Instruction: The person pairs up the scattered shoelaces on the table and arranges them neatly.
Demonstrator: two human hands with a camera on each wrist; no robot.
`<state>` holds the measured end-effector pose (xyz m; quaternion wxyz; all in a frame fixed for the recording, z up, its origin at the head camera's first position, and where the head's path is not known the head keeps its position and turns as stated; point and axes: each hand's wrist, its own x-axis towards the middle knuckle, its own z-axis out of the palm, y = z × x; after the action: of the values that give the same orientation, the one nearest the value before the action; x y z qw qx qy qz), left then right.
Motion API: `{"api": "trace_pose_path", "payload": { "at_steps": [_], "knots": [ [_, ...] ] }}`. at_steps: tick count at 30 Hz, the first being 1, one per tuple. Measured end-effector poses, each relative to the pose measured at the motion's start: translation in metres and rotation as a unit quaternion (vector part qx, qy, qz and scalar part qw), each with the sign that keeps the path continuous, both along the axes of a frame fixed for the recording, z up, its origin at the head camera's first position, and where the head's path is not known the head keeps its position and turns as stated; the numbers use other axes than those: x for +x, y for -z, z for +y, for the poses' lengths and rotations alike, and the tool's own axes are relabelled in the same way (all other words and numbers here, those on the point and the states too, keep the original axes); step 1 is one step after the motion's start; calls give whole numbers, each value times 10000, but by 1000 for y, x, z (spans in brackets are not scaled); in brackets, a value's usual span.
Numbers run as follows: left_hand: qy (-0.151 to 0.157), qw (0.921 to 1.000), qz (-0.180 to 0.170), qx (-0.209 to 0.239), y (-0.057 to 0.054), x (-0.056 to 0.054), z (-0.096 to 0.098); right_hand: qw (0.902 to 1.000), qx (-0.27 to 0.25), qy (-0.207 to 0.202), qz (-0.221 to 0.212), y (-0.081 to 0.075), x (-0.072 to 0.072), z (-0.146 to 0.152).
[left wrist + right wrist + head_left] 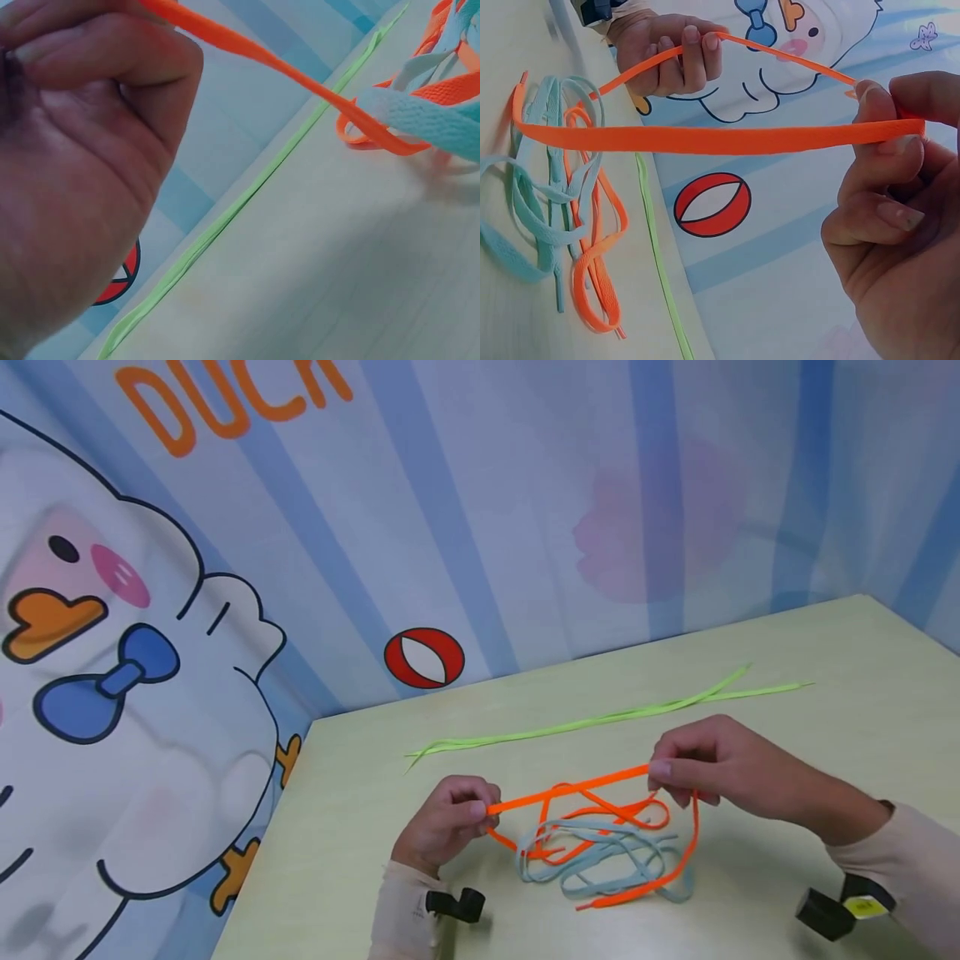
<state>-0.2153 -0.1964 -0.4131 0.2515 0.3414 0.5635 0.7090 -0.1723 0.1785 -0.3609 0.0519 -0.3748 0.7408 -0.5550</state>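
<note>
An orange shoelace (pixel 567 790) is stretched nearly straight between the two hands, above the table. The left hand (pixel 452 820) pinches it between thumb and curled fingers. At the other end of the stretch, the right hand (pixel 723 770) grips the same lace; in the right wrist view a flat orange length runs from its fingertips (pixel 902 154). Further orange lace hangs below both hands and lies in loops tangled with a pale blue shoelace (pixel 427 120). That loose pile sits on the table beneath and between the hands.
A lime green shoelace (pixel 570 727) lies lengthwise across the pale table (pixel 330 827), behind the hands, its strands parting at the right end. A printed curtain (pixel 525 527) with a cartoon duck stands along the table's far edge. Black wrist devices (pixel 825 914) are worn at both sleeves.
</note>
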Motion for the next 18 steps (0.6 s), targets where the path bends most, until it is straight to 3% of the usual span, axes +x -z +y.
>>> {"api": "trace_pose_path", "payload": {
  "at_steps": [4, 11, 18],
  "knots": [
    [-172, 9997, -15, 146, 1, 0, -3, 9999, -4, 92, 77, 0, 0, 2],
    [-915, 9954, -114, 269, -2, 0, -5, 9991, 26, 412, 9, 0, -3, 6],
    [-1078, 9935, -214, 291, -2, -1, -8, 9983, -78, 571, -132, 2, -7, 8]
  ]
}}
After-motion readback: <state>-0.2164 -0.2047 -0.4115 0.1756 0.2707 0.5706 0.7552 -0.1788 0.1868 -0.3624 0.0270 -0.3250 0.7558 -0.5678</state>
